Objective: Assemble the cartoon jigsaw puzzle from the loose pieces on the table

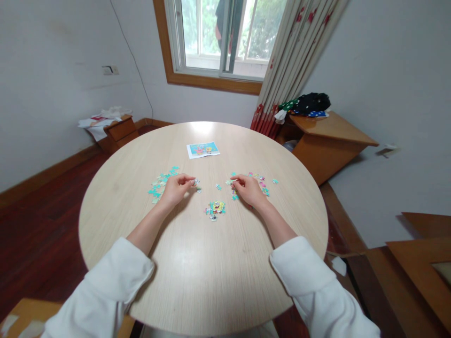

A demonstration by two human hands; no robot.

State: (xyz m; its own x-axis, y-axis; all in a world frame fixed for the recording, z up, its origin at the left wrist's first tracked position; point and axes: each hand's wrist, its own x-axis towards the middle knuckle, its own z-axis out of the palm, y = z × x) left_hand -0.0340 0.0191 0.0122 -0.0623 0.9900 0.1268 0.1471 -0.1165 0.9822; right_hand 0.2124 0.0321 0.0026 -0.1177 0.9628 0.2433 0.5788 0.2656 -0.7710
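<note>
Left hand (179, 188): thumb and finger pinched on a puzzle piece (197, 181). Right hand (248, 188): fingers curled at the right pile (261, 178); grip cannot be told. Between, nearer the body: one small, seemingly joined cluster (217, 207). Left pile (164, 178) appears unjoined; picture sheet (203, 150) beyond.

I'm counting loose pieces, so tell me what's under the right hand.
Loose jigsaw pieces, some turquoise, some pink, show around the right hand on the table. Whatever lies directly beneath it is covered, so I can't tell how many are there.
</note>
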